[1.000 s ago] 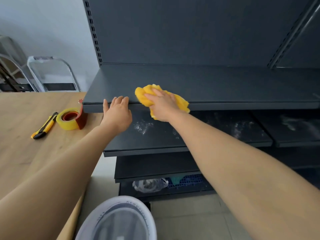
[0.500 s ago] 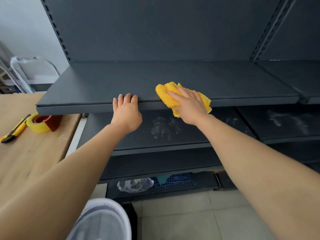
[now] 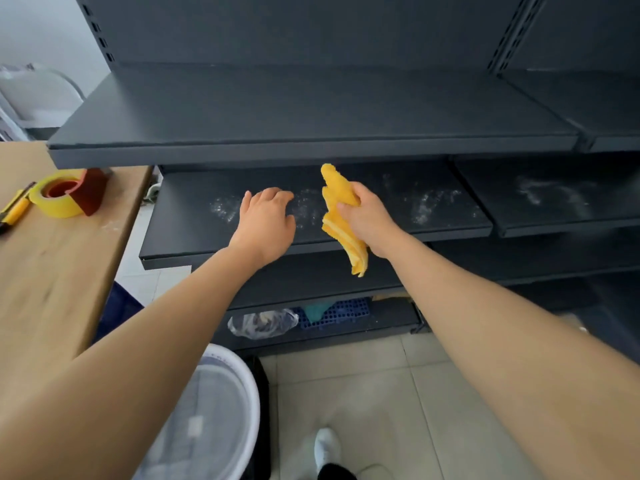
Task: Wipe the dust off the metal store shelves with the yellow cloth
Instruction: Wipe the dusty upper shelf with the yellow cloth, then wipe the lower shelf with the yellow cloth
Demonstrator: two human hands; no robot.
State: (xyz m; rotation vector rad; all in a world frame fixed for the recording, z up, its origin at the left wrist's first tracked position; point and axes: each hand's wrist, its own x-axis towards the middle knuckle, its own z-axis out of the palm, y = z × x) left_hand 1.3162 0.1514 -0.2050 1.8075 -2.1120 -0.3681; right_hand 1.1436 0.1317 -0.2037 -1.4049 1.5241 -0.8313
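Gripping the yellow cloth (image 3: 341, 216) bunched in your right hand (image 3: 369, 221) just above the dusty shelf (image 3: 187, 230), w/ left hand (image 3: 265, 226) loose and empty over its front, you prob. prepare to wipe its white dust.

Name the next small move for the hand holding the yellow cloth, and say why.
Probably lower the yellow cloth flat onto the second shelf and sweep across the white dust. The right hand grips the cloth bunched and hanging, not spread on that shelf; the top shelf looks clean.
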